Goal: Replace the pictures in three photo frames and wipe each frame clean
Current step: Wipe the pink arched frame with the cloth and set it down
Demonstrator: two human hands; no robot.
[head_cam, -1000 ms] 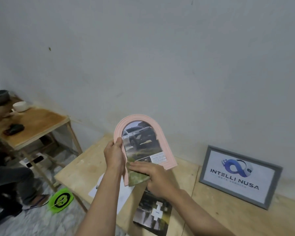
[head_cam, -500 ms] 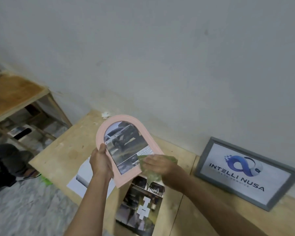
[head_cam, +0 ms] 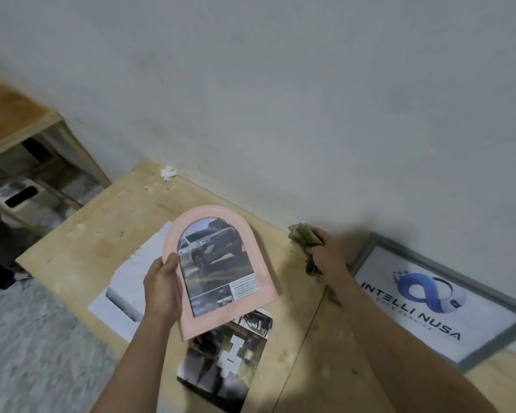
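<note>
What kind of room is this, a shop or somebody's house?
Probably a simple workroom, though I can't be sure. There are rough plywood tables against a bare grey wall, and a framed company sign leaning against the wall.

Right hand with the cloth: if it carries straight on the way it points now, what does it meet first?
The right hand points up and away, toward the wall. Beyond the green cloth it grips, only bare tabletop shows, then likely the wall; depth is unclear.

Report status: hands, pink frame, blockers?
Left hand grips pink arched frame, car picture in. Right hand holds green cloth, off the frame. Nothing in the way.
</note>
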